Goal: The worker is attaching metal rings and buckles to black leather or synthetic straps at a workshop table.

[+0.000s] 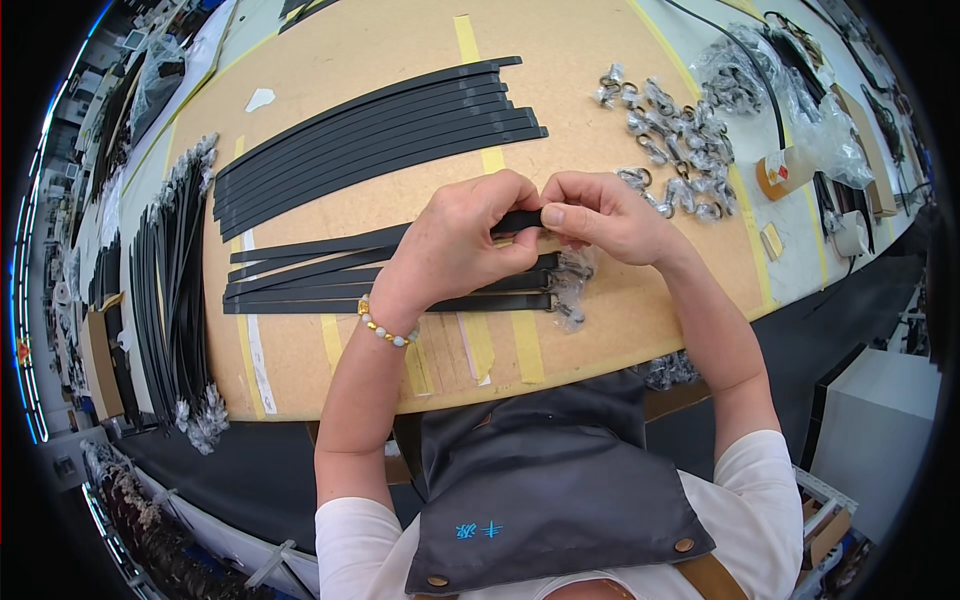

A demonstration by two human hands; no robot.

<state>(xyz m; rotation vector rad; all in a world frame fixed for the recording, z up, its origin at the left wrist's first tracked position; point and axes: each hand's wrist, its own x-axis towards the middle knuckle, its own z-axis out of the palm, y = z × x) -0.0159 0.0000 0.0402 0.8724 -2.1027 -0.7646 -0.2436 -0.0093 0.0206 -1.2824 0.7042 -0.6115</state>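
Note:
Over the middle of the table, my left hand (450, 235) and my right hand (608, 217) meet at the end of a black strap (517, 221). The left fingers curl around the strap just behind its end, and the right thumb and fingers pinch the tip. Its long tail runs left across the table. Below lie several similar straps (400, 303), with plastic-wrapped metal fittings (570, 290) at their right ends. Farther off, a row of flat black straps (380, 145) lies side by side. My fingers hide whatever is at the gripped tip.
Loose plastic-wrapped metal fittings (685, 145) are scattered at the right. A bundle of straps with wrapped ends (170, 270) hangs over the left edge. An amber-coloured container (783, 172), a clear plastic bag (838, 145) and a black cable (755, 60) lie at the far right. Yellow tape (527, 345) crosses the tabletop.

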